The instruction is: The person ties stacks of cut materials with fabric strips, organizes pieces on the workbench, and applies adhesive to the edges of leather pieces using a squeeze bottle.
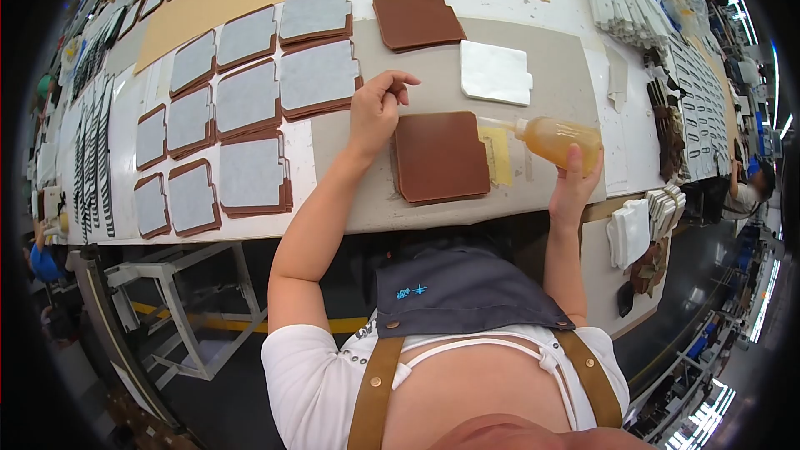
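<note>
My right hand point(577, 175) is wrapped round a clear bottle point(560, 142) of yellowish liquid, tilted with its nozzle pointing left towards a stack of brown pieces point(442, 157). Beside that stack's upper left corner is my left hand point(381, 107), its fingers curled; whether anything is between them is too small to tell. A yellow patch point(497, 156) shows between the stack and the bottle. Above lie a white stack point(496, 72) with a small tab and another brown stack point(418, 18).
Rows of brown pieces topped with grey sheets point(247, 173) fill the table's left part. Bundled white strips point(625, 0) lie at the upper right, near dark brown strips point(668, 129). A lower side surface point(602, 283) holds white bundles. Other people are at the far edges.
</note>
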A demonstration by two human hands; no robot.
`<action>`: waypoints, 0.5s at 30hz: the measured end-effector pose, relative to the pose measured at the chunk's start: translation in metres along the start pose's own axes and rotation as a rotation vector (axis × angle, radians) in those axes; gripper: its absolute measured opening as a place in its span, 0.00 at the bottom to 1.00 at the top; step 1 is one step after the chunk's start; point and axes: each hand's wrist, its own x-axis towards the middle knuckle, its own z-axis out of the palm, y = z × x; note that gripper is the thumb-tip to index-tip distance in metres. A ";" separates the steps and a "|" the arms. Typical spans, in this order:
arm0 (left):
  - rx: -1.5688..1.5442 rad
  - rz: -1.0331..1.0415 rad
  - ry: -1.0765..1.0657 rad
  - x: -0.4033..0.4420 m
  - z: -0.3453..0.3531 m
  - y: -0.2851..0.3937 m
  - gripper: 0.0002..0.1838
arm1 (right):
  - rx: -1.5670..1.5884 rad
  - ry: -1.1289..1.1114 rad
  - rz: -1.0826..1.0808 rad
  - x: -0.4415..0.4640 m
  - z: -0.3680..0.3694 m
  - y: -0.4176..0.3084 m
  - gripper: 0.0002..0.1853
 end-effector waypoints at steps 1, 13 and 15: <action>0.008 -0.002 -0.011 0.000 -0.001 0.002 0.21 | 0.001 0.001 0.010 0.000 0.001 0.001 0.24; 0.079 0.050 -0.031 0.001 -0.002 0.003 0.20 | 0.027 -0.004 0.071 -0.001 0.002 0.009 0.23; 0.081 0.052 -0.034 0.001 -0.002 0.003 0.20 | 0.066 -0.006 0.115 -0.001 0.005 0.006 0.23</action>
